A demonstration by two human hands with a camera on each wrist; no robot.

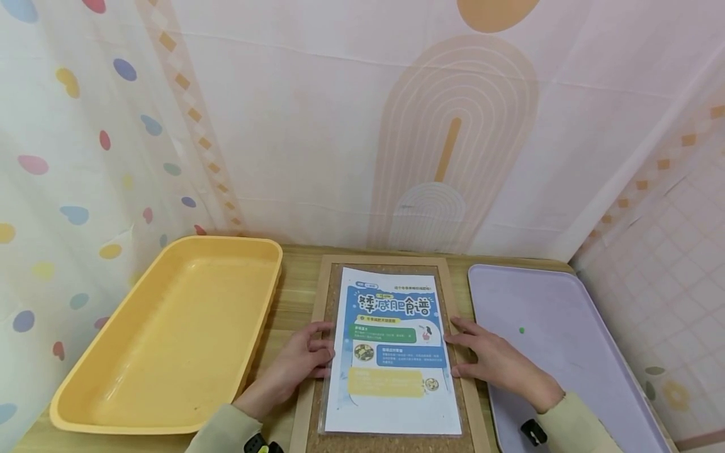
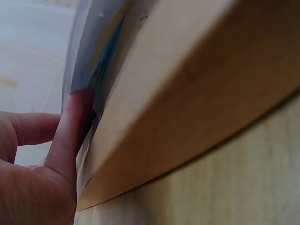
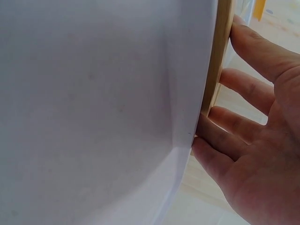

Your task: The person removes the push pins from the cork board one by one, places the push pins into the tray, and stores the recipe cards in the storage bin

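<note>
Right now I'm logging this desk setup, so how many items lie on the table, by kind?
Trays: 2, a yellow tray and a lilac tray
Cork boards: 1, the cork board
Laminated sheets: 1, the recipe sheet
Pins: 1, the green pin in the lilac tray
Total: 5

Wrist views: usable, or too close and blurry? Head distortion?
Head: even light, sharp, edges bowed by the wide lens. Left wrist: very close, cork board frame soft, left hand fills the corner. Right wrist: lilac tray blocks most of the view, right hand fairly clear.
</note>
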